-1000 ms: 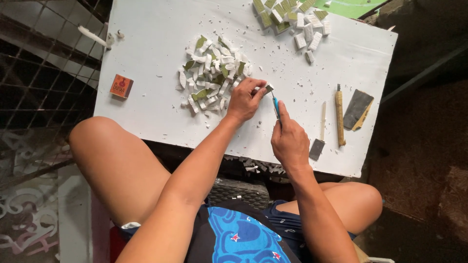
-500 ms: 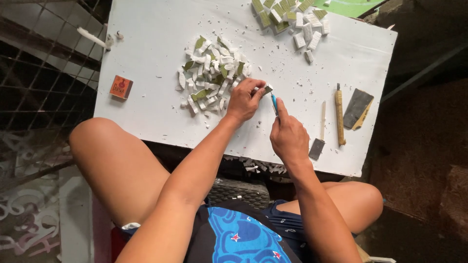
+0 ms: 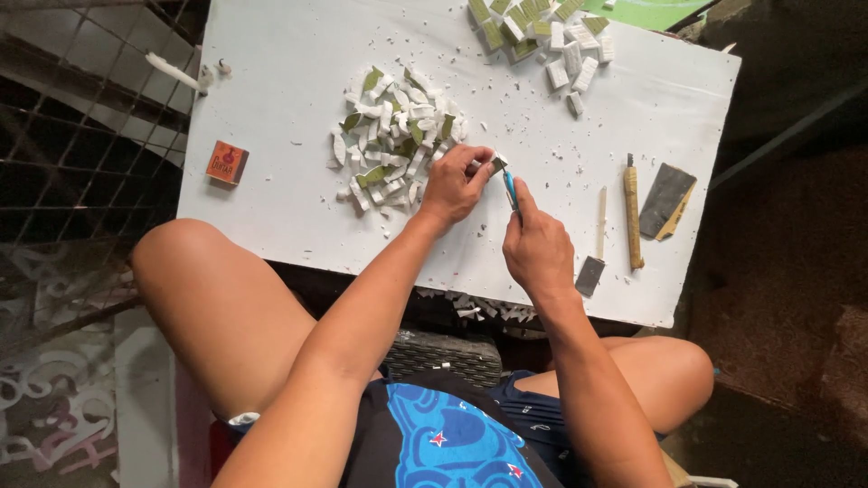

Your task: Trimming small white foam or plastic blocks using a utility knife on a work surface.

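My left hand (image 3: 455,185) pinches a small white and green block (image 3: 496,164) on the white board (image 3: 271,181), just right of a heap of white and green offcuts (image 3: 394,136). My right hand (image 3: 535,246) grips a blue-handled cutter (image 3: 511,191), its tip against the small block. The two hands sit close together near the board's middle.
Several squared white and green blocks (image 3: 547,36) lie at the board's far edge. At the right lie a narrow scraper (image 3: 594,251), a yellow-handled tool (image 3: 632,215) and a dark sanding sheet (image 3: 666,201). A small orange box (image 3: 226,163) sits at the left, near a wire grille (image 3: 81,136).
My right hand has shifted slightly up towards the block and then settled; the cutter stays at the block. The left hand has hardly moved.
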